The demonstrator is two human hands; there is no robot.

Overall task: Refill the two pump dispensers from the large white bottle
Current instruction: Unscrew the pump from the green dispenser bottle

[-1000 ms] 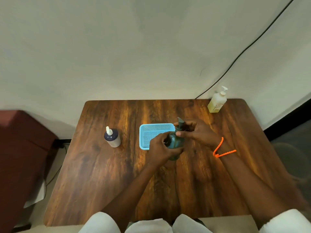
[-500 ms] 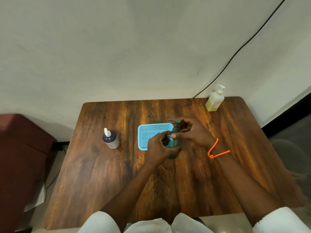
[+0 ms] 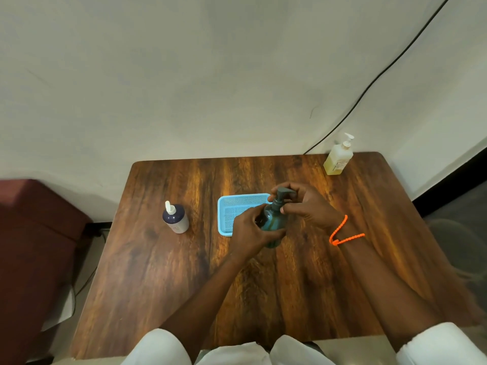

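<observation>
A teal pump dispenser (image 3: 274,221) stands upright near the middle of the wooden table (image 3: 158,272). My left hand (image 3: 254,230) grips its body from the left. My right hand (image 3: 303,206) holds its dark pump head, fingers curled around the top and thumb at the neck. A yellow pump dispenser (image 3: 338,158) stands at the far right corner. The white bottle with a dark top and white spout (image 3: 175,218) stands on the left side, apart from both hands.
A light blue mesh tray (image 3: 237,206) lies just behind and left of the teal dispenser. A black cable (image 3: 382,72) runs down the wall to the table's back edge. A dark red seat (image 3: 31,246) is at the left of the table.
The view shifted slightly. My right hand has turned a little on the pump head; the dispenser stays in place in my left hand.
</observation>
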